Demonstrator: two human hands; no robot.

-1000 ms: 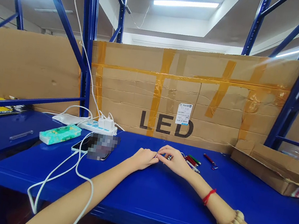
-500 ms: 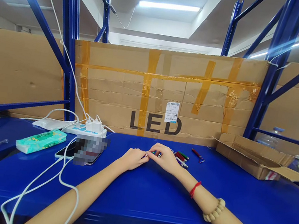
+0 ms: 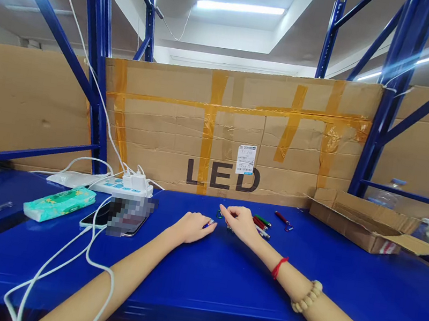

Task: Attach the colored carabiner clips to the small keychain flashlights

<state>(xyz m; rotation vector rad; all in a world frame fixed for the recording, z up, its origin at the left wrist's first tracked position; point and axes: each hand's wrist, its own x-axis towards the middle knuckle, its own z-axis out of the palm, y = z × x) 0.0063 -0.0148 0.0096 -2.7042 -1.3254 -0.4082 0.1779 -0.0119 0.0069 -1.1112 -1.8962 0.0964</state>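
My left hand [image 3: 192,228] rests low over the blue tabletop, its fingers closed around a small blue and silver piece [image 3: 208,223] that shows only in part. A short way to its right is my right hand [image 3: 243,223], palm down, with the fingers curled in and the thumb side towards the left hand. Whatever lies under those fingers is mostly hidden. A small green carabiner clip [image 3: 219,214] shows at its fingertips. Just beyond this wrist lie several slim red, green and silver cylinders [image 3: 262,222]. Farther right is a red cylinder [image 3: 281,216] with a blue clip [image 3: 288,228].
An open cardboard box [image 3: 355,221] stands at the right. On the left are a green tissue pack [image 3: 59,203], phones [image 3: 97,216] and a power strip [image 3: 123,187]. White cables [image 3: 90,249] cross my left forearm. A large taped cardboard panel [image 3: 173,137] closes off the back.
My hands have moved apart; their fingertips met before. The right hand has turned slightly, fingers curled, and the green clip now shows in the gap. The left hand has barely moved.
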